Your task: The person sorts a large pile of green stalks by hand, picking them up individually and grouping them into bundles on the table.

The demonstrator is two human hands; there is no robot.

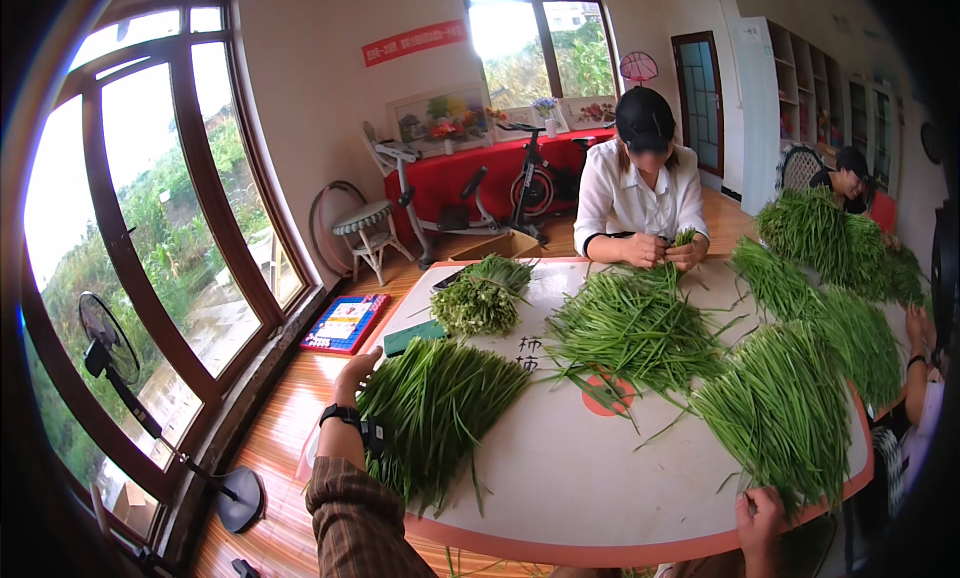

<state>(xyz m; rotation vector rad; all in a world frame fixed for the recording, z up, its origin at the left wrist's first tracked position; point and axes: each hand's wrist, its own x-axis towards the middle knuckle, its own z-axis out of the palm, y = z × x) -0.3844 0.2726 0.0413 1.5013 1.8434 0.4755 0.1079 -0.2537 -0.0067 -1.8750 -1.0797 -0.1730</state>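
Chives in a flat green bundle (pixel 435 408) lie at the left end of the white tabletop (pixel 560 458), tips toward the centre. Your left hand (pixel 357 370) rests against the outer edge of that bundle, fingers together and laid along the stalks; a black watch sits on the wrist. Your right hand (pixel 762 513) touches the near end of a second heap of chives (pixel 785 408), on the far side of the tabletop from the bundle; I cannot tell whether its fingers pinch anything. Beyond the bundle, a person in a white shirt (pixel 640 193) sorts more greens.
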